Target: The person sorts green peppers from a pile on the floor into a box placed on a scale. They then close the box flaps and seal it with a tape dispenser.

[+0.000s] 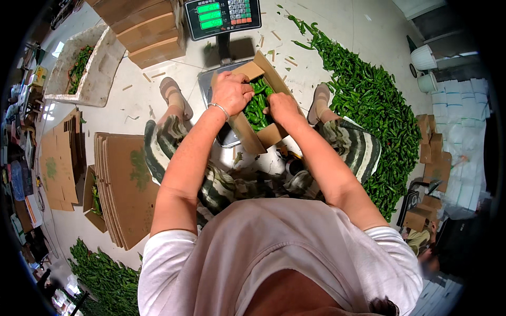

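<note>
An open cardboard box [251, 138] filled with green chili peppers [256, 112] sits on the platform of a digital scale [227, 138]. My left hand [232, 95], with a bracelet at its wrist, lies over the box's left side, its fingers bent down onto the peppers. On the right side, my right hand [283, 109] is inside the box wall, fingers curled against the peppers. The fingertips of both hands are partly hidden. Above the box stands the scale's lit display [224, 18].
A large heap of green peppers [369, 110] spreads over the floor on the right; another pepper heap [105, 276] lies lower left. Flattened cartons [124, 189] stand at the left. Stacked boxes [145, 31] and a foam crate [95, 87] with peppers occupy the upper left.
</note>
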`<move>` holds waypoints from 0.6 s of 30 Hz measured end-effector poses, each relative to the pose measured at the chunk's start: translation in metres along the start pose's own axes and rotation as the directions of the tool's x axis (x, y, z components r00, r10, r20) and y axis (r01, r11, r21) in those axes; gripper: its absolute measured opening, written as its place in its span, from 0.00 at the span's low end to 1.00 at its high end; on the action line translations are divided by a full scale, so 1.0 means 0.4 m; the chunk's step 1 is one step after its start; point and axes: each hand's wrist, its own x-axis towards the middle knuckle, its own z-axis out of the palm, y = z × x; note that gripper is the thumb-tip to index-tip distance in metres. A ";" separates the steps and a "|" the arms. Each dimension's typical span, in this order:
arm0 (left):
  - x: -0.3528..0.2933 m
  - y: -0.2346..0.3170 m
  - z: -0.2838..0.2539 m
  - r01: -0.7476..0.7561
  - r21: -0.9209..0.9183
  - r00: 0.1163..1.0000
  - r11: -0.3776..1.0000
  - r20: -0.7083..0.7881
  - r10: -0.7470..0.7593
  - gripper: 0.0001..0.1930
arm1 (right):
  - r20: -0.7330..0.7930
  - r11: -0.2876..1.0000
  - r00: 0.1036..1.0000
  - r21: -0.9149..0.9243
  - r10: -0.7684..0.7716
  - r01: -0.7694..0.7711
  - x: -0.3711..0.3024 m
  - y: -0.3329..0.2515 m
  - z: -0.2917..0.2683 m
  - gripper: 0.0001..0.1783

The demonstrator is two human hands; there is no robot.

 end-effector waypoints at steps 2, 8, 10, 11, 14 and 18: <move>0.003 0.010 -0.010 0.026 -0.003 0.997 1.000 0.067 -0.026 0.10 | -0.073 0.999 0.997 0.031 -0.006 0.008 -0.025 0.001 0.011 0.13; 0.014 0.030 -0.034 0.036 0.144 0.949 0.989 0.304 -0.079 0.14 | -0.492 0.943 0.824 0.021 -0.279 0.332 -0.087 -0.017 0.021 0.20; 0.027 0.047 -0.035 0.041 0.203 0.925 0.978 0.362 -0.114 0.14 | -0.467 0.943 0.821 -0.106 -0.328 0.317 -0.066 -0.004 0.053 0.22; 0.033 0.053 -0.034 0.041 0.232 0.911 0.972 0.390 -0.132 0.14 | -0.415 0.951 0.858 -0.071 -0.303 0.301 -0.058 0.001 0.068 0.23; 0.038 0.050 -0.014 0.038 0.269 0.902 0.962 0.406 -0.149 0.14 | -0.277 0.964 0.934 0.078 -0.224 0.254 -0.046 0.014 0.087 0.26; 0.051 0.048 0.014 0.043 0.280 0.931 0.959 0.337 -0.140 0.12 | -0.318 0.956 0.917 0.088 -0.239 0.280 -0.032 0.038 0.120 0.26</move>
